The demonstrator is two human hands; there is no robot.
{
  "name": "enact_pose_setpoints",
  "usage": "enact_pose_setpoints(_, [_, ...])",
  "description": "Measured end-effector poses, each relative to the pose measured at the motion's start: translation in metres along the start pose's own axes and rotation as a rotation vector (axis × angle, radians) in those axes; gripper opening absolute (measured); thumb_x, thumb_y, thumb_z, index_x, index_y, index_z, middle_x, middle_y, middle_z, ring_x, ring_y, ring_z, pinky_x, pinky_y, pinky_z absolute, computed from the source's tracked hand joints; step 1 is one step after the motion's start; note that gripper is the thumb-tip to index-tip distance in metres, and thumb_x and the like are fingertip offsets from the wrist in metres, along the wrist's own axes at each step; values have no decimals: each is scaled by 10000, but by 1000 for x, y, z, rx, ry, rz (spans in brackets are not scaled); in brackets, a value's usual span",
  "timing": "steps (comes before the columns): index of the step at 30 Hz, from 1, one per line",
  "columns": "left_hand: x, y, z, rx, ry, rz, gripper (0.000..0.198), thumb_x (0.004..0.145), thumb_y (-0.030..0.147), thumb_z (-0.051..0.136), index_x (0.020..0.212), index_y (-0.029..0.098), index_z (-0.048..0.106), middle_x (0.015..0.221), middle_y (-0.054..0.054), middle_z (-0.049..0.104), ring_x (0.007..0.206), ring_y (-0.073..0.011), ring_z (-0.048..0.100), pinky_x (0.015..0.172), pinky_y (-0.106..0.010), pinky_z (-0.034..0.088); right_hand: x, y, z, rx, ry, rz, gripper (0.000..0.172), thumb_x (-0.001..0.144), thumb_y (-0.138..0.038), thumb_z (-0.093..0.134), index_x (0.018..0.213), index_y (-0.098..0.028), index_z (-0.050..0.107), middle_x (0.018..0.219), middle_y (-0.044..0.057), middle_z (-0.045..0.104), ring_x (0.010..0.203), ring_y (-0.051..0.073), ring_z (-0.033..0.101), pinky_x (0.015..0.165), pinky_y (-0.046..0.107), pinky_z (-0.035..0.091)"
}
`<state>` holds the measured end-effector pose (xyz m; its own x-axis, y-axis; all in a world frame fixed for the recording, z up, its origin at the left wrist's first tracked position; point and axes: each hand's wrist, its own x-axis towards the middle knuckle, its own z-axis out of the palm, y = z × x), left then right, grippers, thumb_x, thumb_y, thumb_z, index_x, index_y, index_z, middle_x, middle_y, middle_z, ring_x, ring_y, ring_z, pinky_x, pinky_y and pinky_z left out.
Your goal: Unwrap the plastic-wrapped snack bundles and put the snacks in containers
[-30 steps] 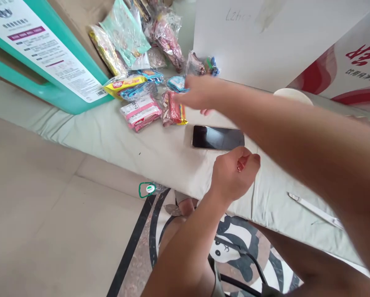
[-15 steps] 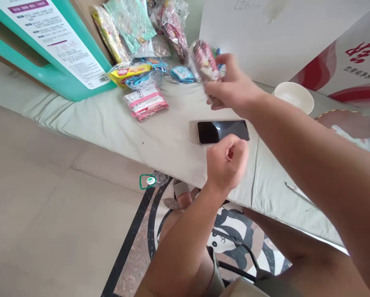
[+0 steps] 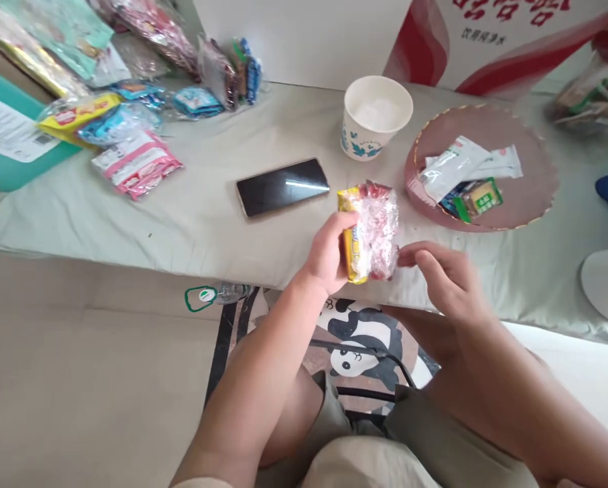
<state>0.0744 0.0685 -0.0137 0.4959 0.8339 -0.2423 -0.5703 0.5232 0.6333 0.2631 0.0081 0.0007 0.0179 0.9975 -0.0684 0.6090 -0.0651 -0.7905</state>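
The person sits at the near edge of the bench (image 3: 207, 224) and holds a snack packet (image 3: 373, 230) up just above that edge, about midway along it. The left hand (image 3: 327, 257) has it by the yellow left end, with the thumb across the front and the rest of the fingers curled out of sight behind, so the grip is closed on the packet. The right hand (image 3: 446, 278) comes in from the other side. Its fingers (image 3: 411, 256) lie close together and meet the packet's lower right corner, though I cannot tell whether they pinch the film or only touch it.

The packet looks light: clear crinkly film over small red-wrapped pieces, soft and loose rather than stiff. I would expect the film to be slippery and to give under pressure, and the contents might crush if squeezed hard. The firmer places to take hold look to be the sealed ends, or a gentle grip around the middle.

Behind it a dark phone (image 3: 282, 186) lies flat on the cloth. Nearer the far edge stands a white paper cup (image 3: 375, 115), and just beside it, toward the right edge, is a pink plate (image 3: 535, 169) with a few wrappers (image 3: 463, 177) lying in it. More snack packets (image 3: 135, 163) are heaped toward the far left corner.
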Motion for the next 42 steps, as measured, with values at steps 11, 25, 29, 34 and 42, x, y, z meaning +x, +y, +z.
enact_pose_setpoints(11, [17,-7,0,321,255,54,561,740,684,715,1079,244,637,1086,-98,738,1131,-351,724,865,-471,613,-4,62,-48,-531,78,-131,201,921,-410,561,899,-236,659,941,135,698,877,312,648,759,434,496])
enact_pose_setpoints(25, [11,-36,5,614,220,217,883,766,271,726,1564,406,374,1244,-56,683,1060,-295,727,831,-410,590,0,-5,-14,661,-174,294,372,929,-532,664,732,-219,629,613,7,627,488,128,536,438,266,372])
enact_pose_setpoints(29, [10,-36,9,607,244,240,810,787,280,684,1541,386,409,1271,-60,674,1161,-326,702,897,-464,584,0,-3,-6,590,-268,331,476,901,-619,675,674,-202,645,585,19,627,486,128,535,436,263,396])
enact_pose_setpoints(34, [15,-31,11,504,302,307,846,783,220,627,1567,387,358,1384,-39,632,1349,-335,614,1040,-514,541,-9,4,-4,596,-393,338,485,888,-661,670,714,-208,686,593,24,661,479,139,547,447,274,423])
enact_pose_setpoints(42, [14,10,-1,312,482,484,897,790,165,528,1608,428,268,1448,7,647,1478,-253,515,1171,-404,472,-16,-4,-11,354,-608,290,525,915,-639,570,645,-192,627,592,29,628,508,120,493,496,273,374])
